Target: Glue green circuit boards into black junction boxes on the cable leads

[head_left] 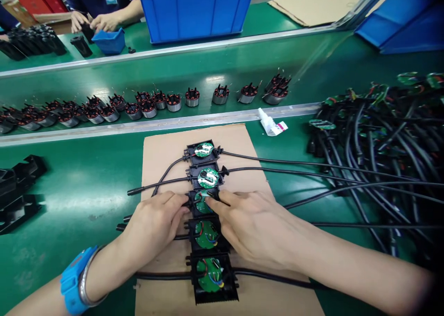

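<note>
Several black plastic housings lie in a column on a cardboard sheet (166,159), each with a round green circuit board and black cables. My left hand (161,216) is closed, its fingertips at the left edge of the middle housing (215,210), where a cable enters. From the right, my right hand (248,221) grips the same housing, one fingertip pressing on its circuit board (200,204). White paste marks the boards of the two far housings, the top board (204,149) and the second board (208,178). Red and blue wires show on the near board (210,274).
A tangle of black cables (367,140) with boards lies at the right. A white tube (271,123) lies behind the cardboard. Motor stators (173,102) line the ledge. Black housings (17,186) sit at left. Across stands a blue bin (197,11) beside a co-worker's hands (104,21).
</note>
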{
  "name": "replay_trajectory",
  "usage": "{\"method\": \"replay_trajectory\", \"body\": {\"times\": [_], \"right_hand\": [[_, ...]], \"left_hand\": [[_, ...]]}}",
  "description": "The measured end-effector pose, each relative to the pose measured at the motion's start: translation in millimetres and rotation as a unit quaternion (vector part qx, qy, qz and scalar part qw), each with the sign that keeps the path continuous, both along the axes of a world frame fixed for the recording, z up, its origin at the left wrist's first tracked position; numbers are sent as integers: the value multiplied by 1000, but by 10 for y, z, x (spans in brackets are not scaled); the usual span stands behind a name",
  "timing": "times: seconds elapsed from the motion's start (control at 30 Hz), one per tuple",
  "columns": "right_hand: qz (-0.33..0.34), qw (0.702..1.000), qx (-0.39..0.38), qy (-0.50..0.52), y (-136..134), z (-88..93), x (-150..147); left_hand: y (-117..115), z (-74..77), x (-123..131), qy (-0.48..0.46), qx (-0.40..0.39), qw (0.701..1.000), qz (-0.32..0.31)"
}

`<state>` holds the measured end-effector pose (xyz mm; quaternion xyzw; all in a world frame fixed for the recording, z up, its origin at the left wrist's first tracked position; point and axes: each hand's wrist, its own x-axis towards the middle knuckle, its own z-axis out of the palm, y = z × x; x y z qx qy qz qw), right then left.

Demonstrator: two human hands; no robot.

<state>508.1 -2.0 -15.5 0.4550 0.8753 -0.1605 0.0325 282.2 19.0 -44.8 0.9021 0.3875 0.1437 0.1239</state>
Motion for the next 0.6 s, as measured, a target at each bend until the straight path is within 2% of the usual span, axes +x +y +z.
{"method": "replay_trajectory", "body": {"times": [0.17,0.33,0.47,0.6], "right_hand": [[-15,1000,-12,-9,-24,30,-41],[-27,1000,-12,-3,-42,9,-37],[-33,999,-3,12,-51,-26,-23],[-36,999,-8,22,-49,-22,-18]], "left_hand": [[-25,64,61,-5,44,999,-16],[-27,95,112,27,33,999,-6],[-9,74,119,107,-10,994,11],[150,133,173,188,-108,976,18]]}}
